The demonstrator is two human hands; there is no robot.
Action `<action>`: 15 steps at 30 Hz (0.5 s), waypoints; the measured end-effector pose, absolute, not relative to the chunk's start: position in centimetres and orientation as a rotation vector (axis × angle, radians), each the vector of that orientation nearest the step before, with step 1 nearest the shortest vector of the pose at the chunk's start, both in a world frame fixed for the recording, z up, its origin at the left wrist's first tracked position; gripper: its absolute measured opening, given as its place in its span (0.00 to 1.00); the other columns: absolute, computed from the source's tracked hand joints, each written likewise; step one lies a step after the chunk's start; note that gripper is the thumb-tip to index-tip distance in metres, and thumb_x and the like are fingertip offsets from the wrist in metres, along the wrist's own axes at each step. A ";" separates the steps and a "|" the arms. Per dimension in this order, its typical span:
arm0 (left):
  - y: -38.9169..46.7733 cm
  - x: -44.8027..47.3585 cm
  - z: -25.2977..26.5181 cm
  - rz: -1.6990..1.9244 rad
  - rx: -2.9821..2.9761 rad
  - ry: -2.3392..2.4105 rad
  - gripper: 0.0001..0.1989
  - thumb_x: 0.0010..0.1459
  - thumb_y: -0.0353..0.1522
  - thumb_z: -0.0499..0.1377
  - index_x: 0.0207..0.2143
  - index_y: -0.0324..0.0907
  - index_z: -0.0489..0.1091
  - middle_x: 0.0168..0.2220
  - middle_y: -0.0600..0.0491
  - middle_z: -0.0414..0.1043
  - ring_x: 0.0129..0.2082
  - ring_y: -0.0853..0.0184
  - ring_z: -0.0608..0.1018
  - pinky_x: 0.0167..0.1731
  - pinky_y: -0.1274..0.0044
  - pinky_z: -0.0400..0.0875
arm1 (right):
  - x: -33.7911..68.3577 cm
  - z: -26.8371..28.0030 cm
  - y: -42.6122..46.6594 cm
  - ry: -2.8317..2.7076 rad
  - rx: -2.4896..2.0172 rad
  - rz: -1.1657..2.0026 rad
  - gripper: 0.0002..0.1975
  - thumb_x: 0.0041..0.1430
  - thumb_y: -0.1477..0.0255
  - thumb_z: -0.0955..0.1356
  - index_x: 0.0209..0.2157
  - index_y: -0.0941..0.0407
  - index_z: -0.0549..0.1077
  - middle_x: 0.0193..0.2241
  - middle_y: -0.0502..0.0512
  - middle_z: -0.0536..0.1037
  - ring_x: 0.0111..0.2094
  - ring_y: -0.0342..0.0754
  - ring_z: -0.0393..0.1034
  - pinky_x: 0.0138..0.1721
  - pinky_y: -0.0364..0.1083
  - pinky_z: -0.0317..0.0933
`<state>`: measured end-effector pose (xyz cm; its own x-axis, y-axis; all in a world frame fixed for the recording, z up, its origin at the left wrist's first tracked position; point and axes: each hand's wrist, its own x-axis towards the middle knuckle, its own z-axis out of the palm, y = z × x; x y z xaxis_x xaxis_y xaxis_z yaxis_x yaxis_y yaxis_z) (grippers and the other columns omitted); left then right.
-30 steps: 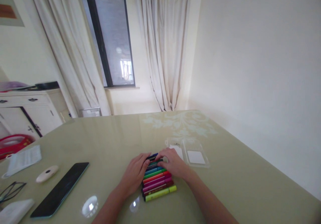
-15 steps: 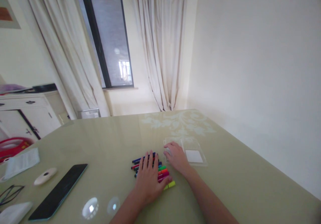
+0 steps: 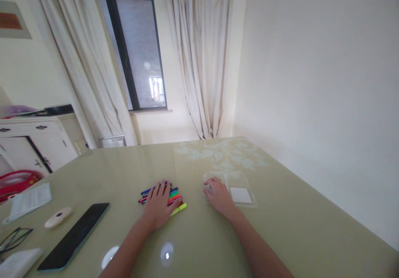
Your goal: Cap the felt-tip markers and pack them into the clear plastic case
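Observation:
My left hand (image 3: 157, 207) lies flat, fingers stretched out, over a loose bunch of coloured felt-tip pens (image 3: 174, 198). Blue, green, orange, dark red and yellow ends stick out on both sides of it; the pens' middles are hidden under the palm. To the right, my right hand (image 3: 220, 197) has its fingers curled on the left half of an open clear plastic case (image 3: 253, 190). The case lies unfolded on the table, with a white card (image 3: 240, 195) in its right half. The fingertips partly cover the case's edge.
At the left lie a black phone-like tablet (image 3: 75, 236), a small white oval object (image 3: 58, 217), glasses (image 3: 15, 239), a white object (image 3: 20, 263) and a face mask (image 3: 30, 201). The glossy table (image 3: 199, 244) meets the wall at right. Curtains and a window stand behind.
My left hand has slid the pens left and a little away from me, apart from the case. My right hand has stayed on the case.

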<state>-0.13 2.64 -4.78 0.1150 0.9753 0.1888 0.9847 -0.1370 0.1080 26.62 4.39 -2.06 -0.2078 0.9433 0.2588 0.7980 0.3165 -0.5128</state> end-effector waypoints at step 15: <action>4.2 -4.8 -5.5 -1.145 -1.836 -2.482 0.40 0.69 0.50 0.36 0.65 0.24 0.60 0.67 0.27 0.58 0.70 0.41 0.57 0.66 0.48 0.50 | 25.2 -2.5 3.9 -2.144 -1.538 0.296 0.15 0.64 0.75 0.64 0.50 0.55 0.77 0.50 0.62 0.78 0.52 0.56 0.72 0.55 0.52 0.62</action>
<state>-4.75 4.23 -5.50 -0.3700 0.8883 0.2720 0.7836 0.1412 0.6050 25.24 3.88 -2.50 -0.2515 0.9335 0.2558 0.8291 0.3441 -0.4407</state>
